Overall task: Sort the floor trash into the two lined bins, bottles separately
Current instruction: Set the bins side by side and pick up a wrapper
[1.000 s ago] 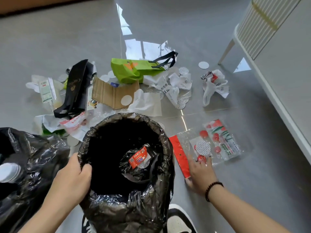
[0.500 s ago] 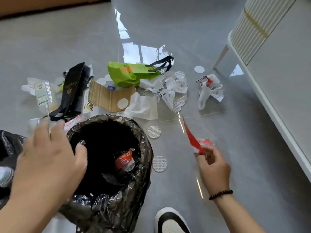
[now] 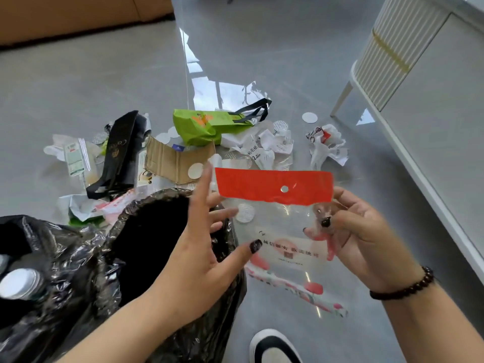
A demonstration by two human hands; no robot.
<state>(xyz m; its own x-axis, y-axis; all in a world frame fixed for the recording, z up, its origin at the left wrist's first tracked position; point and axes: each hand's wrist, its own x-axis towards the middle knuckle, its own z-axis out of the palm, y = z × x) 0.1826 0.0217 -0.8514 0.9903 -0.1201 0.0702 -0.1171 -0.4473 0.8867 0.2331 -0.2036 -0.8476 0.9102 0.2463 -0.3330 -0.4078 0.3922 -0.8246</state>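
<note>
Right hand [image 3: 366,237] raised at 3 o'clock, grip pinched on clear red-topped packet [image 3: 277,221]. Left hand [image 3: 204,247] at 9 o'clock, fingers spread, thumb touching packet, above black-lined bin [image 3: 146,247].

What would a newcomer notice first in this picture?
Both hands hold up a clear bag with a red strip in the centre: the right hand pinches its edge, the left hand spreads open beside it. Below left gapes a black-lined bin; litter lies behind, with a green bag.
</note>
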